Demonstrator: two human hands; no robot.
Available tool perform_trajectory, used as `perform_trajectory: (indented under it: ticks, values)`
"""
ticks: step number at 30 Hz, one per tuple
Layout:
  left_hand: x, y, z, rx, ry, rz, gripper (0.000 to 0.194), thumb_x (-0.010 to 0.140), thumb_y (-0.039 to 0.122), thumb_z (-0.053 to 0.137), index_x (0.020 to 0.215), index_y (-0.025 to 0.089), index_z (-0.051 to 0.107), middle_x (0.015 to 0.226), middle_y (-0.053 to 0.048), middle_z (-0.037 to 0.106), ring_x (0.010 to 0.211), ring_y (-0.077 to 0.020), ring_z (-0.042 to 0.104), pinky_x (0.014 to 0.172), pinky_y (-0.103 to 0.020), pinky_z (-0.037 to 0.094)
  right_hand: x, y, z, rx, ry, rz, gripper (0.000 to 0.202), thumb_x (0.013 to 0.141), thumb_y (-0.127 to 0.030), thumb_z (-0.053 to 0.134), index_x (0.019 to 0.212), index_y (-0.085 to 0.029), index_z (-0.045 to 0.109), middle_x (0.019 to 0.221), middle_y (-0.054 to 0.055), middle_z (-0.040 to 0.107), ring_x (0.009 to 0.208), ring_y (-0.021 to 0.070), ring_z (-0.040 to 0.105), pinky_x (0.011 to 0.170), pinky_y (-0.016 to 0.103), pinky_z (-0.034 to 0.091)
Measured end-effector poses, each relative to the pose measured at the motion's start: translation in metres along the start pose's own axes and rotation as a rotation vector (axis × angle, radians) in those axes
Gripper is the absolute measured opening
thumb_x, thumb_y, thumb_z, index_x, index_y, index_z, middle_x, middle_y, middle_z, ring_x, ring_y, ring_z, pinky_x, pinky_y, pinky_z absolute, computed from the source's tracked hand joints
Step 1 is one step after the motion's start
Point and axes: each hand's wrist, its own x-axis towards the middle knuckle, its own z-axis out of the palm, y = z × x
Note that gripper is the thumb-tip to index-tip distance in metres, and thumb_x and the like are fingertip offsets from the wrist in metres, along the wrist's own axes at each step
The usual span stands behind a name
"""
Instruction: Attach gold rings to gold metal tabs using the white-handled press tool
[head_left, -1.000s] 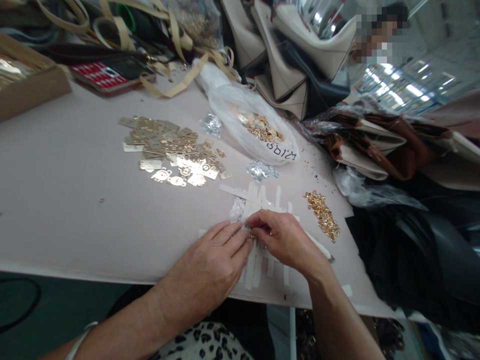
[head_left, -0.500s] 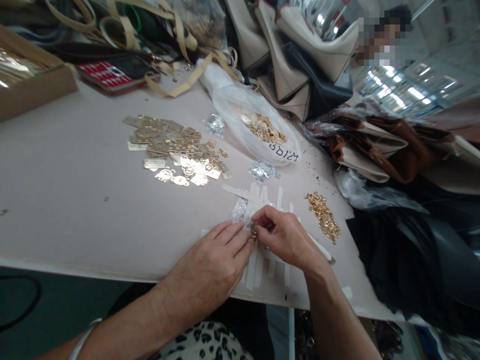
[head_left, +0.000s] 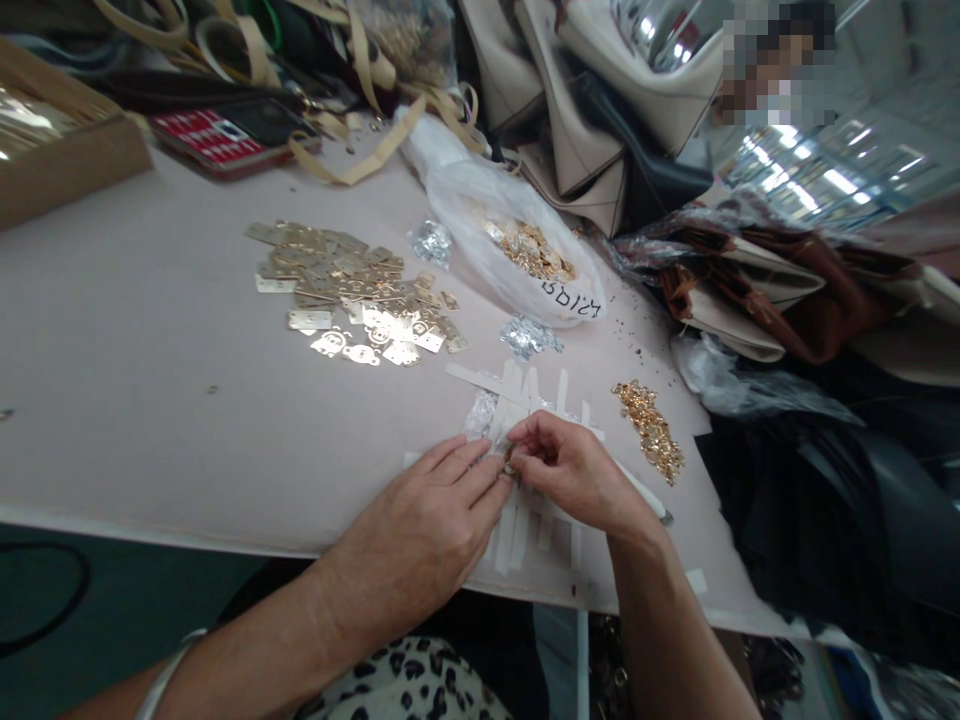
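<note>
Hands meet near the front edge of the pale table (head_left: 135, 400), seen from the head camera looking down. Her left hand (head_left: 420, 530) lies low, fingers closed narrowly toward the right hand (head_left: 574, 475), and between the two sets of fingertips sits a small gold fitting (head_left: 509, 466), pinched from both sides (too small to say what kind). Under the hands lie white paper strips (head_left: 525, 385), some crossed, some running off toward the table's edge. Just beside the right hand is a little heap of gold rings (head_left: 651, 428); farther back, a spread of flat gold plates (head_left: 352, 295) and an open plastic bag (head_left: 480, 205) holding more gold pieces. Two clumps of silver bits (head_left: 529, 336) lie between the bag and the strips. Bags and straps crowd the far side, and another person sits beyond them.

As I judge it, the fitting could slip out of that fine pinch and drop off the near edge, since the hands work so close to it; a wrist brushing the loose strips could also sweep them to the floor
</note>
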Motion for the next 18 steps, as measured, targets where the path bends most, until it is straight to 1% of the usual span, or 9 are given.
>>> perform_trajectory:
  ticks: [4,10,13,16,18]
  values:
    - [0.000,0.000,0.000,-0.007,0.008,0.004,0.031,0.096,0.018,0.052,0.124,0.012,0.064,0.126,-0.013,0.066,0.123,-0.0278,0.056,0.114,-0.046,0.042,-0.002,-0.003,0.001,-0.098,0.007,-0.031,0.019,0.082,-0.012,0.059,0.100,-0.018,0.064,0.078,-0.002,0.065,0.069,0.0098,0.058,0.063,0.023,0.045]
    - [0.000,0.000,-0.001,-0.007,0.027,0.018,0.030,0.095,0.018,0.055,0.122,0.011,0.065,0.123,-0.012,0.066,0.121,-0.0278,0.056,0.113,-0.046,0.043,-0.009,-0.014,0.003,-0.315,0.038,-0.100,0.019,0.086,-0.012,0.057,0.101,-0.020,0.064,0.078,-0.002,0.069,0.070,0.0110,0.061,0.066,0.025,0.044]
    - [0.000,0.000,-0.001,0.007,0.026,0.029,0.028,0.094,0.018,0.056,0.120,0.011,0.066,0.122,-0.013,0.066,0.121,-0.0282,0.056,0.112,-0.046,0.044,-0.009,-0.021,0.001,-0.383,0.012,-0.102,0.020,0.086,-0.012,0.056,0.103,-0.021,0.065,0.079,-0.001,0.071,0.073,0.0125,0.063,0.069,0.026,0.044]
    - [0.001,0.000,-0.002,0.004,0.012,0.033,0.030,0.094,0.017,0.055,0.122,0.012,0.065,0.122,-0.012,0.066,0.121,-0.0280,0.056,0.113,-0.046,0.044,-0.005,-0.028,0.000,-0.463,-0.030,-0.090,0.021,0.084,-0.010,0.055,0.098,-0.021,0.066,0.078,0.000,0.072,0.072,0.0137,0.063,0.068,0.026,0.043]
    - [0.001,0.000,-0.001,-0.003,0.012,0.035,0.032,0.095,0.017,0.055,0.125,0.012,0.064,0.124,-0.012,0.066,0.122,-0.0277,0.056,0.113,-0.046,0.044,-0.002,-0.032,-0.001,-0.536,-0.049,-0.109,0.021,0.083,-0.008,0.054,0.094,-0.021,0.066,0.077,0.000,0.071,0.069,0.0139,0.061,0.066,0.027,0.041]
